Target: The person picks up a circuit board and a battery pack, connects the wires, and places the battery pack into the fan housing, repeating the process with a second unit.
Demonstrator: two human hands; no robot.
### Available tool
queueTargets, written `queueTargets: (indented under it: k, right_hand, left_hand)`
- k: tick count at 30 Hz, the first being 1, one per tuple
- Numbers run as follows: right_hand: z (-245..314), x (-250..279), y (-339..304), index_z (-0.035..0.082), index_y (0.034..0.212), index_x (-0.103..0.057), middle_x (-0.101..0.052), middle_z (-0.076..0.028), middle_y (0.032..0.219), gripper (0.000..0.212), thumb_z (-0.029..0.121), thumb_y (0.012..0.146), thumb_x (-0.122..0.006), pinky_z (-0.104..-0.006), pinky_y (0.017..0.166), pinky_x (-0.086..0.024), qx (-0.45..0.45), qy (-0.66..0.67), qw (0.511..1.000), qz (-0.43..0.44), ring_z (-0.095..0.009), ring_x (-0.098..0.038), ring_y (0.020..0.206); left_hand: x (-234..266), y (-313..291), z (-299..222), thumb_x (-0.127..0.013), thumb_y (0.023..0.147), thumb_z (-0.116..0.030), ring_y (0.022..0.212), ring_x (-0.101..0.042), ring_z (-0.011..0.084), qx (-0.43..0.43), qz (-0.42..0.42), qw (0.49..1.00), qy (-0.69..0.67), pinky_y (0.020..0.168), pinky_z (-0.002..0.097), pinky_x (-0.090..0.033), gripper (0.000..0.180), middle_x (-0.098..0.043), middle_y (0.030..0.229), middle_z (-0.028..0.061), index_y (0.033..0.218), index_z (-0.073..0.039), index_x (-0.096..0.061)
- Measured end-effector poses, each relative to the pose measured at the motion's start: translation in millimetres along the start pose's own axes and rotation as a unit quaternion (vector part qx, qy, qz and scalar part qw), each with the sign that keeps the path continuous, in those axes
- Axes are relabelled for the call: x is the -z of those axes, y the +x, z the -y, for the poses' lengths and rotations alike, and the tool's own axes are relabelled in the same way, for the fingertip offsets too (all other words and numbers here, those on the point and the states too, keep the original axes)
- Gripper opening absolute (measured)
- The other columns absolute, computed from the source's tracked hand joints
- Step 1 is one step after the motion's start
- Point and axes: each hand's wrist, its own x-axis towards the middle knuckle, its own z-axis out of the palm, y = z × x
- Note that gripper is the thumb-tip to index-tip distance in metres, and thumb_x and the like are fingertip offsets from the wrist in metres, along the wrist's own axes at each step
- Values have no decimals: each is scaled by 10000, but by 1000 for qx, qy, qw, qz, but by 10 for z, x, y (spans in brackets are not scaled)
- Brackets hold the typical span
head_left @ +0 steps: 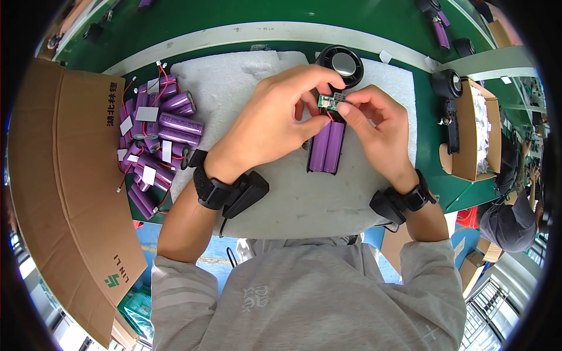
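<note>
On the mat in front of me lies a handheld fan with a round black head [341,63] and an opened black handle. Two purple battery cells [326,146] sit side by side in that handle. Between head and cells, a small green circuit board [329,103] tilts up, with a red wire beside it. My left hand [275,120] curls around the fan's neck, index finger by the head and thumb near the cells' upper end. The thumb and fingers of my right hand [380,128] pinch the board's right end. Fingertips partly hide the contact points.
Left of the mat [281,205] is a pile of purple battery packs [158,126] with red wires and white tabs. A big cardboard box [64,175] stands at far left. At right are another black fan [448,85] and an open carton [473,128] of small white parts.
</note>
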Motion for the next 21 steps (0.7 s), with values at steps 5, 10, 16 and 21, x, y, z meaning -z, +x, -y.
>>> queueTargets:
  k: [5, 10, 16, 21]
  right_hand:
    - [23, 2, -5, -40, 914, -637, -655, -49, 804, 122, 75, 892, -673, -227, 622, -497, -50, 42, 998, 4, -85, -608, 699]
    - [7, 36, -4, -40, 912, -631, -645, -41, 797, 131, 87, 904, -664, -222, 641, -500, -61, 40, 997, 8, -77, -597, 707]
    - [15, 2, 3, -33, 936, -633, -642, -46, 792, 125, 83, 901, -663, -223, 642, -500, -46, 23, 999, -1, -80, -597, 706]
    - [-25, -22, -5, -23, 953, -643, -657, -61, 801, 121, 61, 874, -681, -233, 626, -504, 3, 22, 1000, -20, -101, -618, 698]
  left_hand:
    - [6, -13, -24, -678, 758, 3, 637, -584, 93, 70, -1, 995, 76, 577, 248, -471, 264, -619, 752, 35, 1009, -31, -601]
    - [5, -6, -64, -701, 739, -129, 599, -616, 237, 125, -19, 989, 78, 594, 335, -505, 201, -618, 676, 125, 854, 8, -608]
    - [-3, -29, -38, -686, 766, -104, 578, -590, 140, 117, -40, 988, 91, 571, 269, -481, 136, -634, 674, 82, 815, 17, -650]
    - [18, -19, -81, -687, 754, -133, 606, -645, 236, 145, -47, 985, 82, 634, 313, -525, 166, -675, 700, 156, 835, 11, -706]
